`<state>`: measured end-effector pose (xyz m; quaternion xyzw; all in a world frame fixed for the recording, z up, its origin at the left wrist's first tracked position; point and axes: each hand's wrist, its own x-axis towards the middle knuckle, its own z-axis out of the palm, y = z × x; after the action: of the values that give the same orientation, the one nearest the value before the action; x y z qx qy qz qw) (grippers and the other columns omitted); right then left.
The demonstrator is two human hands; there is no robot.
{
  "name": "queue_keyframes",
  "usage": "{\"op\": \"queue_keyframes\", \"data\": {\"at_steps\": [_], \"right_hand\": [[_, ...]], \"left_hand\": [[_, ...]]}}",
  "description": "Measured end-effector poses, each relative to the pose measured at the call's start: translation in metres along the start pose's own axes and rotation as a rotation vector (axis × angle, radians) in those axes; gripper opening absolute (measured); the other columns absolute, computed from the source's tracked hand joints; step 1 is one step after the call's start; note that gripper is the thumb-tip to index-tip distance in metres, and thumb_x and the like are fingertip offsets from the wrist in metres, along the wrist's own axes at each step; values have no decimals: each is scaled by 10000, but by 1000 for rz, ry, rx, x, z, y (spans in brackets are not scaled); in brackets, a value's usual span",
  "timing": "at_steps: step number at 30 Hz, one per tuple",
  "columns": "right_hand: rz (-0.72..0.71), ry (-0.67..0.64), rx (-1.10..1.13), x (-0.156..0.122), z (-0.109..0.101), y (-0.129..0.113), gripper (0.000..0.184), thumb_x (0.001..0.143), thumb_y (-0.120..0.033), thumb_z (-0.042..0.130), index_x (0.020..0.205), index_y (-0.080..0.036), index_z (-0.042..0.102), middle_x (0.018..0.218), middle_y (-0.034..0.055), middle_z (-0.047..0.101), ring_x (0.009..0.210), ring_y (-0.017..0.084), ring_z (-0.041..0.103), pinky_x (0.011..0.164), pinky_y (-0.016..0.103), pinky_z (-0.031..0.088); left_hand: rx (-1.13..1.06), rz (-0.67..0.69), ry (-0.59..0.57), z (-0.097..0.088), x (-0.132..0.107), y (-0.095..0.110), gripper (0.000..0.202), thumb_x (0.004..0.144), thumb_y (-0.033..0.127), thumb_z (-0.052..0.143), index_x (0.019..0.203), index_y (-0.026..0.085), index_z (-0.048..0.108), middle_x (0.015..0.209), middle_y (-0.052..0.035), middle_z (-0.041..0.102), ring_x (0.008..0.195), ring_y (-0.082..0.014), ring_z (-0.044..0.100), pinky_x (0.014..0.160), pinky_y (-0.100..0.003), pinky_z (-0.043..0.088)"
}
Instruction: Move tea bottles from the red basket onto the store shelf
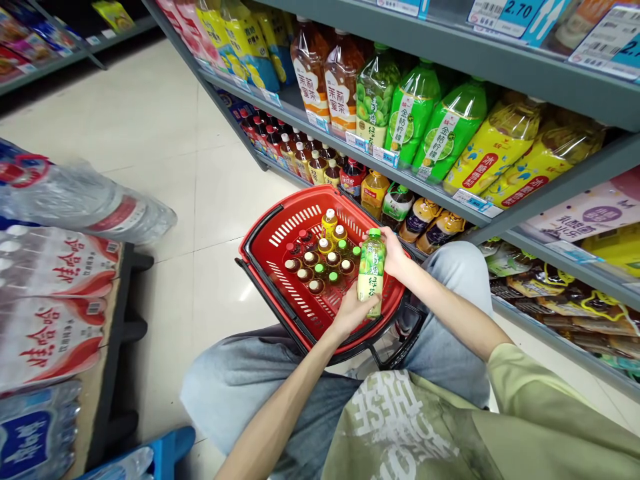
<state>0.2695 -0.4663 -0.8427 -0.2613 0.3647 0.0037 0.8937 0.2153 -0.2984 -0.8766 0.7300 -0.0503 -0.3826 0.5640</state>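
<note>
Head view shows a green-capped bottle (373, 265) clasped low by left hand (354, 309), higher by right hand (394, 253).

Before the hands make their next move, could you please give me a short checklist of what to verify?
1. Left hand on the bottle: ok, it grips the lower part.
2. Right hand on the bottle: ok, it is at the upper part.
3. Cap: ok, the green cap is on.
4. Other bottles in the basket: ok, they stand grouped, caps up.
5. Room in the basket: ok, some bare floor shows beside the group.
6. Support under the basket: cannot tell, its underside is hidden.
</note>
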Motion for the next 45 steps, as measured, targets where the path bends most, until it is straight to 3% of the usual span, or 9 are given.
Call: {"op": "queue_keyframes", "data": {"at_steps": [5,9,13,20,30,35,37,40,45], "right_hand": [[-23,-36,9,-2,-2,-7,159,894,-289,475,796,-213,575,578,-3,616,547,181,614,533,282,532],[-23,-60,27,-2,-7,-11,175,909,-299,468,793,-215,569,596,-2,630,547,175,610,529,277,532],[-14,-61,29,-2,-9,-11,169,902,-296,484,776,-216,563,603,-3,630,549,173,612,537,277,534],[58,-99,23,1,-2,-6,251,918,-424,539,776,-219,571,585,-4,618,574,187,626,558,293,543],[77,-179,-76,6,3,2,400,939,-584,549,800,-211,577,644,10,642,609,194,651,612,318,547],[-351,-212,-412,-2,5,2,493,831,-702,635,801,-210,628,719,26,658,696,211,644,655,317,515],[-578,-231,-643,-9,4,-6,477,811,-685,671,819,-209,661,793,28,672,774,216,630,712,312,497],[-749,-267,-935,-24,3,-29,413,814,-630,695,809,-218,657,783,5,623,753,195,568,705,303,453],[-942,-300,-1435,-71,8,-71,315,846,-498,694,767,-208,600,714,-29,549,680,145,471,654,278,365]], "left_hand": [[-97,-61,1,11,-3,10,467,766,312,734,1169,170,544,997,-89,701,695,-207,696,531,-336,602],[-117,-61,-27,14,-3,15,505,741,320,753,1170,172,531,970,-75,680,681,-204,685,472,-326,593],[-63,-36,-24,13,0,8,519,746,348,754,1183,163,543,988,-87,700,741,-218,702,531,-317,600],[263,138,206,5,-4,-5,625,740,305,744,1311,172,527,1067,-93,729,942,-236,700,835,-356,563],[236,231,63,-15,-10,8,578,915,534,546,1315,125,462,1010,-113,737,882,-238,700,810,-340,533],[357,286,132,-20,-13,10,647,917,547,485,1393,113,427,1128,-150,730,1006,-278,710,895,-371,536],[423,345,234,-22,-13,9,678,902,516,477,1430,94,413,1254,-186,693,1140,-291,680,966,-372,522],[554,423,329,-26,-9,9,658,871,438,476,1435,100,437,1357,-196,647,1167,-296,685,985,-364,526],[698,585,231,-34,3,9,629,836,366,517,1435,175,502,1409,-134,634,1173,-291,695,991,-354,553]]}}
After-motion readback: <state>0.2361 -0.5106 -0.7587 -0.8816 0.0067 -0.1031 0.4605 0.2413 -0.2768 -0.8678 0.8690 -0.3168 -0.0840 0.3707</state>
